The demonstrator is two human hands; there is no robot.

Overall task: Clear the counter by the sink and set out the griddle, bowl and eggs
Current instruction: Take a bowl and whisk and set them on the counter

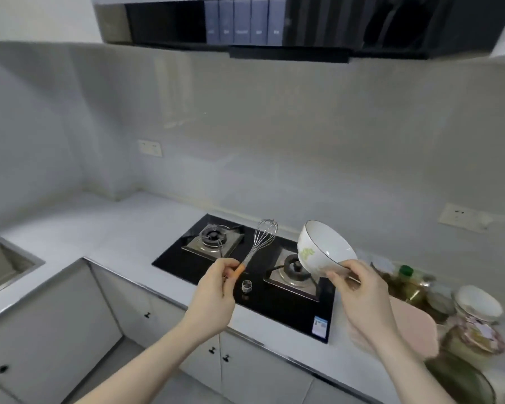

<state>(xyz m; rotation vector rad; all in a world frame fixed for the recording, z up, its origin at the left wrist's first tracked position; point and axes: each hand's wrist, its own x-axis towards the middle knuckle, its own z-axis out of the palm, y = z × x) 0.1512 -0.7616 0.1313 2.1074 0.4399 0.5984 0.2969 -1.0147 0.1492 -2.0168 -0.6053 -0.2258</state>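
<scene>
1. The left hand (213,295) was raised over the front edge of the worktop (123,228), its fingers (226,265) pinching the orange handle of a wire whisk (260,243).
2. The whisk pointed up and to the right, its wire head above the black gas hob (187,265).
3. The right hand (362,293) held a white bowl (324,247) by its base, fingers curled around the foot and lower wall.
4. The bowl was in the air over the right burner (293,271), tilted so its opening faced up and to the right; a green pattern showed on its outer wall.
5. A small metal ring (247,286) stood on the hob between the two hands.
6. Part of a sink (3,263) showed at the far left.
7. To the right of the hob lay a pink board (414,328), with a green-capped bottle (404,279), jars and dishes crowded beyond it, blurred.
</scene>
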